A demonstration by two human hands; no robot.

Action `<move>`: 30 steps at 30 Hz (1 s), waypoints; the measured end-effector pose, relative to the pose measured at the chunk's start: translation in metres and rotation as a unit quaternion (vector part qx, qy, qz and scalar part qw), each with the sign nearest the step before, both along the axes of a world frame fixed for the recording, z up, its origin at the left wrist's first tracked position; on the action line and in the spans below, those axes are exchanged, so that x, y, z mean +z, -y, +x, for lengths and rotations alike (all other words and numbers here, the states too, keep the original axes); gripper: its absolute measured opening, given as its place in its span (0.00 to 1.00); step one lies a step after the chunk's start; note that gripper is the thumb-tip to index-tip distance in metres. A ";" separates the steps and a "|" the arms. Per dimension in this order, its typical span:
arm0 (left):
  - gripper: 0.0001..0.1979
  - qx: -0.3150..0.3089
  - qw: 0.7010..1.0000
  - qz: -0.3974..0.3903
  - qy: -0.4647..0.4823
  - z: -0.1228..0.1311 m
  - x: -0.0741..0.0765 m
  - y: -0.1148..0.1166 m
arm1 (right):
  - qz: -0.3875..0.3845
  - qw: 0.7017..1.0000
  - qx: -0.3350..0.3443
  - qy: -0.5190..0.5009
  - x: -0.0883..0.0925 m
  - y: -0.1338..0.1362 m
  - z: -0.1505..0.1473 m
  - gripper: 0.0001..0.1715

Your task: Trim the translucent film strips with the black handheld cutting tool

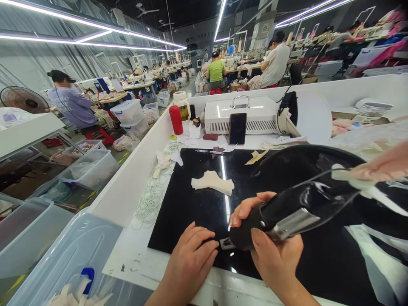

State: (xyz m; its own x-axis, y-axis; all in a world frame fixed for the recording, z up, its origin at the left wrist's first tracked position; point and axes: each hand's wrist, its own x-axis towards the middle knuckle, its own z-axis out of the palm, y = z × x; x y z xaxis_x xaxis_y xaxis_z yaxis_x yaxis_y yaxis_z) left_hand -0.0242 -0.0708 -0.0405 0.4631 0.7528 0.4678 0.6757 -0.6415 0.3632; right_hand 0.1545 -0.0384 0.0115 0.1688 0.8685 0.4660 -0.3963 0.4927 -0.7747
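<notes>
My right hand (277,255) is wrapped round a thick black cylindrical tool (287,212) with a silver metal plate on its side. The tool lies slanted, its blunt end low and to the left. Under that end is a small pale, shiny piece (227,243) on the black glossy board (178,216). My left hand (194,255) lies palm down at the board's front edge, fingers stretched out and close together. Its fingertips are beside the small piece; whether they touch it I cannot tell. Farther back on the board sits a stack of cream fabric pieces (213,182).
A phone (237,128) leans on a white vented box (240,114). A red cup (176,120) and a jug (181,104) stand behind green elastic loops (149,199). Something blurred (385,165) juts in at right. Clear bins (28,238) line the left; people sit at sewing machines beyond.
</notes>
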 end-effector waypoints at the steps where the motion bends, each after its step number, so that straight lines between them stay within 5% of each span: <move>1: 0.10 0.005 1.000 -0.009 0.004 0.000 0.000 0.000 | 0.001 1.000 0.000 -0.002 0.001 0.001 0.000 0.19; 12: 0.12 0.002 0.999 -0.031 -0.024 0.003 0.001 -0.002 | -0.007 1.000 0.022 0.015 -0.007 0.005 -0.001 0.18; 19: 0.11 -0.048 0.997 -0.032 -0.049 0.001 0.006 -0.007 | 0.012 0.997 -0.019 0.073 0.024 0.001 0.028 0.24; 23: 0.12 -0.099 0.991 -0.061 -0.062 0.002 0.015 -0.030 | 0.024 0.987 -0.080 0.134 0.037 -0.007 0.049 0.20; 30: 0.26 -0.203 0.959 -0.186 -0.062 0.016 0.020 -0.075 | 0.015 0.997 -0.068 0.036 0.019 -0.015 0.042 0.18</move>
